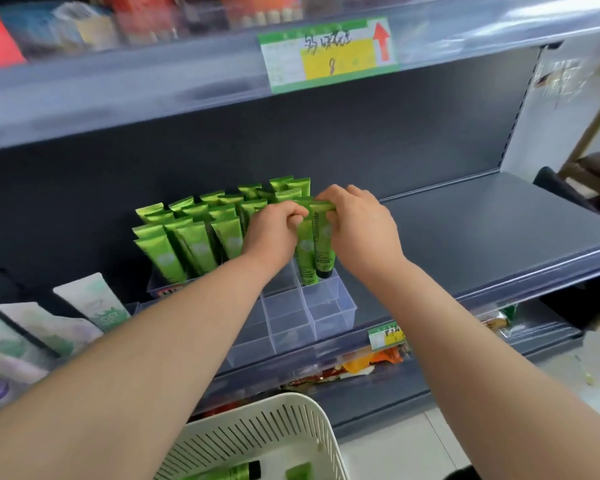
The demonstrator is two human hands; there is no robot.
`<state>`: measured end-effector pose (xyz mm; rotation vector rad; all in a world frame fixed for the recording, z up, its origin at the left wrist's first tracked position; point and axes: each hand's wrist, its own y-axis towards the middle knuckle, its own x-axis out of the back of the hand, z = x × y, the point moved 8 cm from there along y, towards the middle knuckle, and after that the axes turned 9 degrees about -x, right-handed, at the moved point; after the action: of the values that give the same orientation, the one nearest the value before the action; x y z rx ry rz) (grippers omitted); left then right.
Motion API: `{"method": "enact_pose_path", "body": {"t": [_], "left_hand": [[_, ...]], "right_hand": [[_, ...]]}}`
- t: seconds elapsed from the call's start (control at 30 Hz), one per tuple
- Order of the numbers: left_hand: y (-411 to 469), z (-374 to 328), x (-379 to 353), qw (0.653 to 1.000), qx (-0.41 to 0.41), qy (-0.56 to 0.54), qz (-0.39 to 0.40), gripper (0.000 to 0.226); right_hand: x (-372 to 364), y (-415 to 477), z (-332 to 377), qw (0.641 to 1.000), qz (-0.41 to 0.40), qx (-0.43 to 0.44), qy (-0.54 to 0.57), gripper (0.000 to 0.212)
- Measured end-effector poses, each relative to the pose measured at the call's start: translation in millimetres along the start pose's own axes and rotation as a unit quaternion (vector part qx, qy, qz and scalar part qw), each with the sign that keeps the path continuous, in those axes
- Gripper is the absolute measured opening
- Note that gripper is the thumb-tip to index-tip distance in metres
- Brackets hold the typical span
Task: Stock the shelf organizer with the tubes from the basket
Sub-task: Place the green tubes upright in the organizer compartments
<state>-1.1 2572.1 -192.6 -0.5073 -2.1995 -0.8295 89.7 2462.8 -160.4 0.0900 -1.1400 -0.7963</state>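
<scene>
Well, you're past halfway: left hand (274,233) and right hand (361,230) each pinch a green tube (323,244) standing in the organizer (326,306); near cells are empty, more tubes (236,474) wait in the basket (257,410).

Place: a shop aisle is shown, of the self-service kind.
Shelving: grey metal shelves (482,230) are stacked in tiers against a dark back panel.
Price tags: a green and yellow price tag (328,53) with handwriting and a red arrow is fixed to the upper shelf edge. A smaller tag (387,336) is fixed to the edge below.
Stock: many identical green tubes (194,244) are stood in rows in a clear organizer (326,306). Boxed goods (94,303) are lined up beside it, and packets (361,365) are laid on the lower tier.
Restocking: a white slotted basket (257,431) is seen below, with more such tubes in it.
</scene>
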Motion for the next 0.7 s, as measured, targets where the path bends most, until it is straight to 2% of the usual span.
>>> {"method": "enact_pose_path", "body": {"t": [0.2, 0.37, 0.5, 0.7], "left_hand": [[-13.2, 8.3, 22.8, 0.999, -0.001, -0.017, -0.047, 0.023], [-21.7, 12.1, 29.1, 0.999, -0.009, -0.007, -0.037, 0.025], [-29.5, 9.3, 37.1, 0.999, -0.006, -0.001, -0.036, 0.026], [-45.8, 4.7, 53.4, 0.999, -0.013, -0.002, -0.04, 0.028]], "right_hand": [[-27.0, 3.1, -1.2, 0.998, 0.053, -0.008, -0.028, 0.044], [-34.9, -2.1, -6.1, 0.998, 0.06, -0.035, -0.009, 0.045], [-32.7, -5.4, -5.9, 0.996, 0.07, -0.047, 0.01, 0.054], [-16.9, -15.6, 11.6, 0.999, 0.026, -0.01, -0.022, 0.056]]}}
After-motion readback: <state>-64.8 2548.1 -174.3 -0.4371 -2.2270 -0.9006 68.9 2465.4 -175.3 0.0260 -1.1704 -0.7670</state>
